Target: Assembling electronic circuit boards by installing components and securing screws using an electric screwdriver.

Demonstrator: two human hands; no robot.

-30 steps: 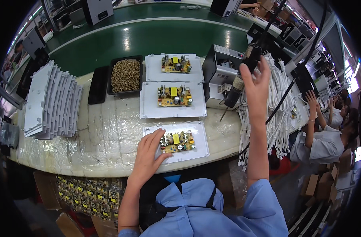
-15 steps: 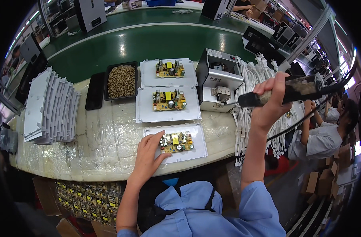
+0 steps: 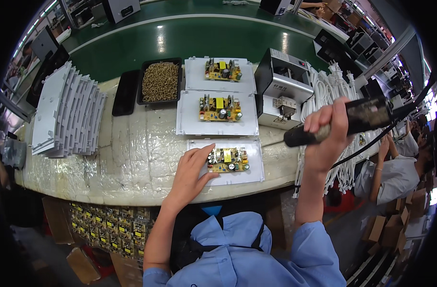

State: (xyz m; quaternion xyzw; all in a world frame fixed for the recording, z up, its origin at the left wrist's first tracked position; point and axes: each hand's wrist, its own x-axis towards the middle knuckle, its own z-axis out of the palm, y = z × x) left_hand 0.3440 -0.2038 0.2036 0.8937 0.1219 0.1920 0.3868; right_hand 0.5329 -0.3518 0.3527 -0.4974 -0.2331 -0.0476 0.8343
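Note:
My left hand lies at the left end of the nearest circuit board, with the thumb on its near edge and the fingertips at its far left corner. That yellow-brown board, crowded with components, rests on a white plastic panel. My right hand is wrapped round a black, worn electric screwdriver. Its nose points left, apart from the board and to the right of it. Two more panels farther off each carry a similar board, the farthest board being at the back.
A black tray of screws stands beside a dark flat slab. Stacked white panels are at the left. A metal-fronted box machine and bundled white power cords are at the right. More boards sit below the bench edge.
The screwdriver has come nearer to me and left relative to the bench, away from the box machine. My left hand keeps its place on the board. The whole view has shifted slightly.

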